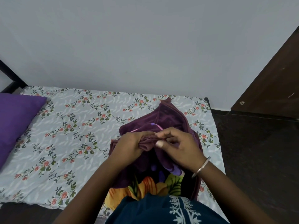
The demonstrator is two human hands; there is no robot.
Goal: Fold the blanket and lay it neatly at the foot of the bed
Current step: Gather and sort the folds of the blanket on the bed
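I am bunching the blanket's (161,120) edge in my left hand (129,144) while my right hand (178,146) is pinching it. Being plush and loosely gathered, it is probably liable to slip, skewing the fold on the bed (72,126).

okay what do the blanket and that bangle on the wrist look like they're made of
Blanket: probably plush fleece or velvety synthetic; its maroon surface shows soft sheen and thick rounded folds. Bangle: looks like polished silvery metal, thin with bright highlights; exact metal unclear.
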